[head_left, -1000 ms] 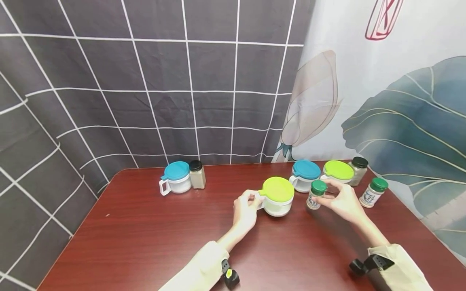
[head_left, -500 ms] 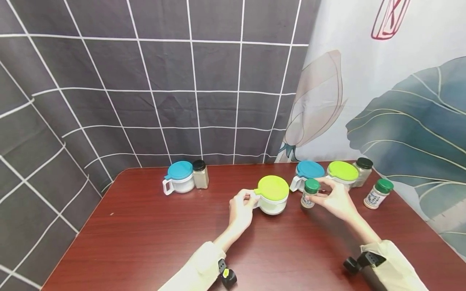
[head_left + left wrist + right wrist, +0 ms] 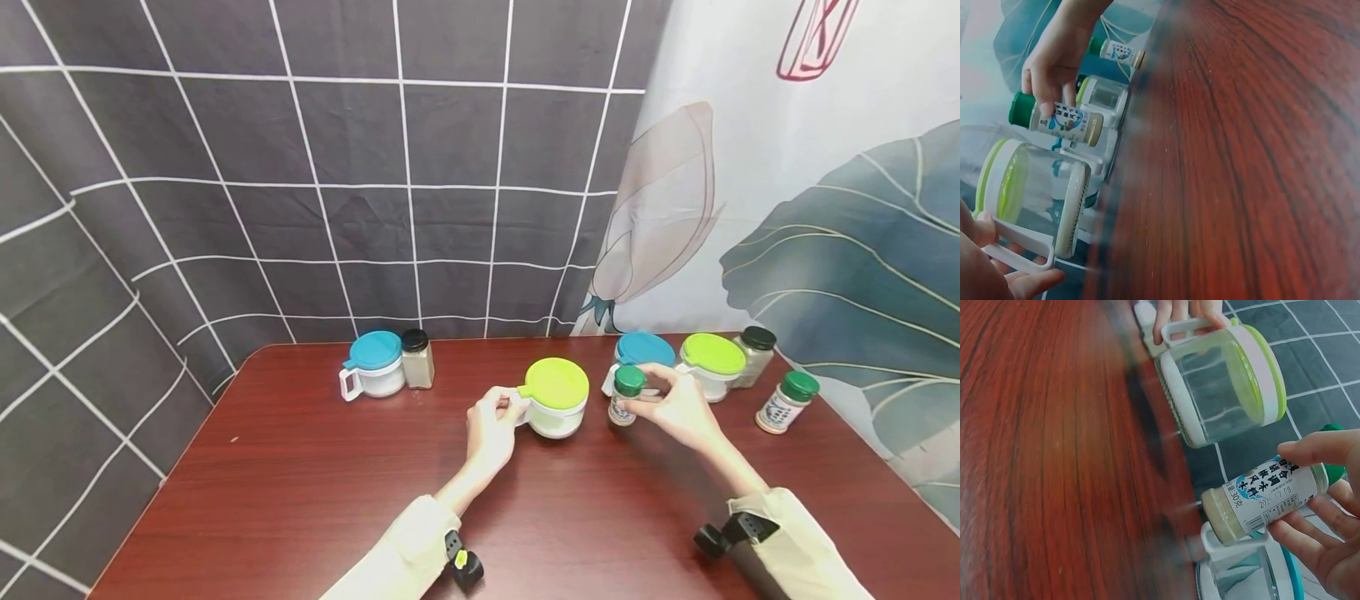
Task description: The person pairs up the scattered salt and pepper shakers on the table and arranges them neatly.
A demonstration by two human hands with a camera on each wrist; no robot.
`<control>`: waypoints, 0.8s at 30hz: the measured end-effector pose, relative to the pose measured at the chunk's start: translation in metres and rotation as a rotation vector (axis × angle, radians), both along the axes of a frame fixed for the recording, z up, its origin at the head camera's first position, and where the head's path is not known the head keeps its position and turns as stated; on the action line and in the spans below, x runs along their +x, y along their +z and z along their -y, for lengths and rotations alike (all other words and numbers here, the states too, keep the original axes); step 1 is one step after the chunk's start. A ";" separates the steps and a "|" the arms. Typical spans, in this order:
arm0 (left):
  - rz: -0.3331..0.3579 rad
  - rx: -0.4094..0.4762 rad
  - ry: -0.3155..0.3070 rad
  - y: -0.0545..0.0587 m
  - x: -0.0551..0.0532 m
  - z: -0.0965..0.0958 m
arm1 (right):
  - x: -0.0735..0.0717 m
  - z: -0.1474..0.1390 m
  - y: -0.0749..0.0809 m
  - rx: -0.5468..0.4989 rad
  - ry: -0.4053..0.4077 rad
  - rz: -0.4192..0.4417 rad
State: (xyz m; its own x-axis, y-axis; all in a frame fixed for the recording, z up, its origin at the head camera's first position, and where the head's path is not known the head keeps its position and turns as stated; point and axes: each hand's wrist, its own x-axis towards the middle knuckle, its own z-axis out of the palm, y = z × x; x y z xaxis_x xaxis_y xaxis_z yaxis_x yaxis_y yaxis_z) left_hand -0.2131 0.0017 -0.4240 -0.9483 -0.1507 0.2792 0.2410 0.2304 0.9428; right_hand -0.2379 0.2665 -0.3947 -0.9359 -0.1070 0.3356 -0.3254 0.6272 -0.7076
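The left hand (image 3: 491,429) holds the jar with the lime lid (image 3: 555,398) by its handle (image 3: 1030,238). The right hand (image 3: 678,408) pinches a little bottle with a green cap (image 3: 622,408) between thumb and fingers. The jar and bottle are near each other but apart, right of the middle of the red-brown table (image 3: 315,483). From the head you mostly see the jar's lid; the wrist views show its clear sides. The right wrist view shows big dark writing on the bottle's label (image 3: 1272,490), too small to read from the head. Only the head view shows the far left pair: a blue-lidded jar (image 3: 377,364) beside a black-capped bottle (image 3: 417,358). It also shows, at the back right, another blue-lidded jar (image 3: 645,350), another lime-lidded jar (image 3: 712,357), another black-capped bottle (image 3: 753,358) and another green-capped bottle (image 3: 787,402).
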 end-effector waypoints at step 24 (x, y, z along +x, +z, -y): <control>0.009 0.014 0.065 0.000 -0.003 0.025 | -0.007 0.026 -0.003 -0.116 0.043 0.108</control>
State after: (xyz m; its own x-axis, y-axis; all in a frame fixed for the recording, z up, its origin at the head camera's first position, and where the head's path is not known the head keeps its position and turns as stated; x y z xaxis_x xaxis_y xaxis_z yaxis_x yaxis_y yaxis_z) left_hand -0.2162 -0.0234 -0.4242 -0.9390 -0.2160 0.2677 0.2170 0.2317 0.9483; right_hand -0.2454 0.2404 -0.3973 -0.9625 -0.1139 0.2460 -0.2685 0.5266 -0.8066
